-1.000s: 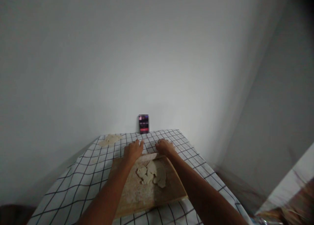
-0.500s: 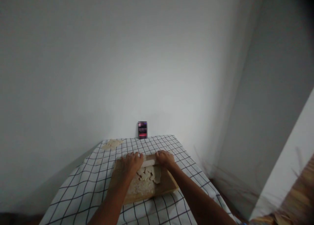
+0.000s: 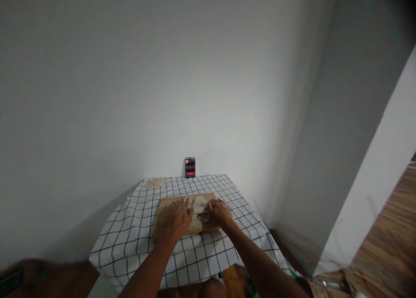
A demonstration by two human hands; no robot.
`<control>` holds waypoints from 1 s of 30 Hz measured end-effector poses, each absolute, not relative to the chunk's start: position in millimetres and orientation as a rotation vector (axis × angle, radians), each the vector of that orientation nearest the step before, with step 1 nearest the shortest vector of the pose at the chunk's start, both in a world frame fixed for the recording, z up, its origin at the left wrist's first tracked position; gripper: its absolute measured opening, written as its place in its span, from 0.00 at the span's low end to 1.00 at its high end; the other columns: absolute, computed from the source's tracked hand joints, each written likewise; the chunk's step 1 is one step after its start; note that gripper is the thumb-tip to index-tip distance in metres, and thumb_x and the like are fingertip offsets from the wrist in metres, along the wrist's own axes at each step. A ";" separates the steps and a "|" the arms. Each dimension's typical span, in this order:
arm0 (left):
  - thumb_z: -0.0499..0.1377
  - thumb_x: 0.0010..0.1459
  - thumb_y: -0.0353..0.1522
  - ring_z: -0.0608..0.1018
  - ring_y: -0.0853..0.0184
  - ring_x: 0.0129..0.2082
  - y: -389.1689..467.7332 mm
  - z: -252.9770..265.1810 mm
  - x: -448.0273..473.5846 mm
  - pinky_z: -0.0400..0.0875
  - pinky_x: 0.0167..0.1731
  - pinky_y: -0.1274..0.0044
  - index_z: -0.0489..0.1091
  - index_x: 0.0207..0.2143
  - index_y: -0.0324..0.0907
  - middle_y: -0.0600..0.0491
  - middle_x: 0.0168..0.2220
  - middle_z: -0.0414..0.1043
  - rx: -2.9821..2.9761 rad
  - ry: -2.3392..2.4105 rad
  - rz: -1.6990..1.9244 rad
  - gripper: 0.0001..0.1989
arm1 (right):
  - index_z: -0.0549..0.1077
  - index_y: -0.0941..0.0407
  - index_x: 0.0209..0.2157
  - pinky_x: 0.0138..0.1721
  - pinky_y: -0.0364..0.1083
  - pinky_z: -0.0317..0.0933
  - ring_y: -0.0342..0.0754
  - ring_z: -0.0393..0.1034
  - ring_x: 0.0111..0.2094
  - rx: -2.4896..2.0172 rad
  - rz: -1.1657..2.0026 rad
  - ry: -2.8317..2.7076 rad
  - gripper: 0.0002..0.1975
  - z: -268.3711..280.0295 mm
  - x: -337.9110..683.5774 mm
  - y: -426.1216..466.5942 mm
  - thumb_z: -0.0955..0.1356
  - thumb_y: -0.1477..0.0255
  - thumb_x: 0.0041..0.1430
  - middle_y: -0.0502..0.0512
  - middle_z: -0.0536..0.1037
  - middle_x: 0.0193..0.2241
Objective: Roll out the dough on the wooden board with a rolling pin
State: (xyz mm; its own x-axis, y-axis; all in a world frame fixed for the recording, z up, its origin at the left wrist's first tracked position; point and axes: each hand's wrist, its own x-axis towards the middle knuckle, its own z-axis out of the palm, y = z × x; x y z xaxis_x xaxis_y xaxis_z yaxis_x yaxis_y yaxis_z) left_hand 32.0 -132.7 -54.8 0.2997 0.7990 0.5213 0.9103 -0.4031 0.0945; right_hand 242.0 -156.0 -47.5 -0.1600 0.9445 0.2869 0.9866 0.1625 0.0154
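Note:
A pale rolling pin (image 3: 200, 209) lies crosswise on a wooden board (image 3: 157, 228), spanning my two hands. My left hand (image 3: 179, 215) rests over its left end, fingers pointing forward and partly curved. Around the right end, my right hand (image 3: 219, 211) is closed with the fingers curled. Flattened dough (image 3: 199, 201) shows behind the pin, and a ragged piece lies just in front of it. Loose flour or dough bits are spread on the board near my left thumb. Both pin ends are hidden under my hands.
The board sits on a table with a checked white cloth (image 3: 195, 263). A thin dough piece (image 3: 155, 183) lies at the far left corner. A phone (image 3: 190, 167) with a blurred screen leans on the wall behind. Blurred items (image 3: 331, 283) stand on the floor, lower right.
The rolling pin and both hands have come nearer to me across the board. Dough now shows behind the pin, where bare board was. The camera view has also shifted, showing more floor.

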 end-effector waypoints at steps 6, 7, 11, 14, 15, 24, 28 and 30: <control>0.51 0.72 0.42 0.69 0.46 0.70 -180.5 -74.2 11.6 0.66 0.67 0.48 0.66 0.69 0.43 0.43 0.71 0.66 -2.413 -1.457 -0.731 0.28 | 0.80 0.52 0.48 0.57 0.49 0.65 0.53 0.73 0.57 -1.901 -0.156 -2.062 0.19 -53.8 226.2 -194.7 0.58 0.70 0.76 0.59 0.82 0.52; 0.51 0.71 0.42 0.67 0.46 0.71 -187.9 -76.5 8.0 0.66 0.67 0.48 0.65 0.70 0.43 0.44 0.72 0.64 -2.415 -1.426 -0.733 0.29 | 0.80 0.51 0.48 0.59 0.50 0.64 0.53 0.72 0.58 -1.891 -0.134 -2.030 0.20 -54.0 223.3 -201.8 0.57 0.69 0.76 0.58 0.82 0.53; 0.51 0.72 0.44 0.64 0.46 0.73 -207.7 -77.6 0.6 0.62 0.69 0.47 0.64 0.70 0.45 0.44 0.73 0.62 -2.390 -1.357 -0.759 0.29 | 0.78 0.50 0.55 0.65 0.55 0.57 0.53 0.67 0.64 -1.947 -0.035 -1.885 0.23 -50.5 213.6 -223.1 0.55 0.64 0.78 0.57 0.77 0.62; 0.50 0.72 0.44 0.63 0.46 0.74 -210.3 -73.6 1.6 0.59 0.71 0.47 0.64 0.70 0.44 0.45 0.73 0.63 -2.414 -1.382 -0.743 0.29 | 0.75 0.50 0.59 0.68 0.62 0.51 0.55 0.63 0.68 -1.987 -0.002 -1.871 0.23 -46.2 209.6 -227.7 0.54 0.64 0.78 0.58 0.72 0.67; 0.50 0.72 0.44 0.63 0.46 0.74 -209.5 -72.0 2.4 0.58 0.71 0.47 0.65 0.70 0.44 0.45 0.73 0.63 -2.425 -1.403 -0.733 0.29 | 0.75 0.50 0.60 0.68 0.63 0.50 0.55 0.62 0.68 -1.993 0.002 -1.872 0.23 -45.1 208.9 -227.5 0.54 0.64 0.78 0.59 0.72 0.67; 0.51 0.71 0.41 0.68 0.50 0.71 -188.6 -54.4 10.9 0.56 0.73 0.50 0.68 0.67 0.44 0.43 0.69 0.69 -2.507 -1.498 -0.654 0.26 | 0.78 0.52 0.52 0.59 0.57 0.60 0.56 0.69 0.61 -2.031 -0.120 -1.845 0.21 -37.7 208.6 -210.3 0.55 0.65 0.78 0.62 0.79 0.57; 0.49 0.73 0.42 0.69 0.50 0.69 -169.6 -44.9 18.3 0.52 0.73 0.47 0.70 0.65 0.47 0.44 0.69 0.70 -2.537 -1.524 -0.623 0.24 | 0.79 0.54 0.49 0.57 0.58 0.63 0.58 0.71 0.59 -2.089 -0.122 -1.867 0.19 -31.6 214.4 -189.0 0.59 0.62 0.76 0.64 0.80 0.54; 0.48 0.73 0.42 0.70 0.51 0.68 -158.2 -40.9 22.3 0.52 0.72 0.49 0.71 0.64 0.48 0.45 0.68 0.72 -2.551 -1.542 -0.606 0.24 | 0.79 0.53 0.51 0.55 0.57 0.65 0.60 0.72 0.58 -2.097 -0.091 -1.949 0.19 -27.7 219.7 -179.2 0.64 0.56 0.73 0.65 0.80 0.54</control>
State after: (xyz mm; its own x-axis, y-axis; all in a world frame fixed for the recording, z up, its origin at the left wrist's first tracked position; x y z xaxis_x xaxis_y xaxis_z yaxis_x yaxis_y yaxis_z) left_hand 22.3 -158.2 -40.9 0.4080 0.8285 0.3836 0.8680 -0.4823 0.1184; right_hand 219.7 -179.2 -27.7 0.0898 0.9685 0.2322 0.9860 -0.0535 -0.1582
